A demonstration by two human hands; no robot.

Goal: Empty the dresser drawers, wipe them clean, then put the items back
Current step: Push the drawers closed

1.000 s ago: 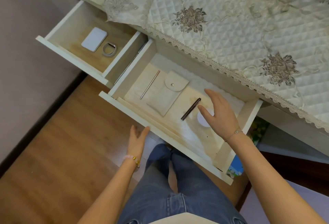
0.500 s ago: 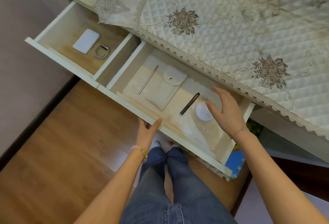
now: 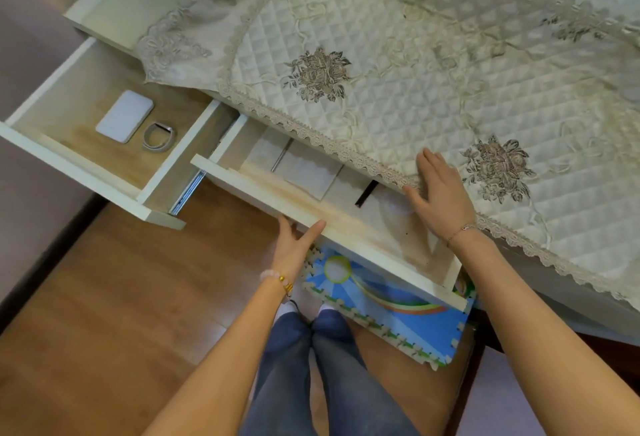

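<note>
The right drawer [image 3: 346, 228] is pushed most of the way into the dresser. In it lie a silver pen [image 3: 280, 159], a beige pouch [image 3: 308, 174], a dark pen [image 3: 365, 194] and a white round lid [image 3: 394, 205], all partly hidden under the dresser top. My left hand [image 3: 294, 245] presses against the drawer's front panel from below with straight fingers. My right hand [image 3: 441, 193] rests flat on the lace edge of the quilted cloth [image 3: 398, 82]. The left drawer [image 3: 76, 165] stands pulled out, holding a white flat case [image 3: 124, 116] and a grey watch band [image 3: 159, 136].
A blue foam puzzle mat [image 3: 388, 300] lies on the wooden floor [image 3: 121, 297] under the right drawer. My legs in jeans [image 3: 311, 366] stand close to the dresser. A mauve wall [image 3: 31, 37] runs along the left.
The right drawer has slid in, covering most of its contents. My left hand moved up to its front panel. My right hand left the drawer and settled on the cloth's edge.
</note>
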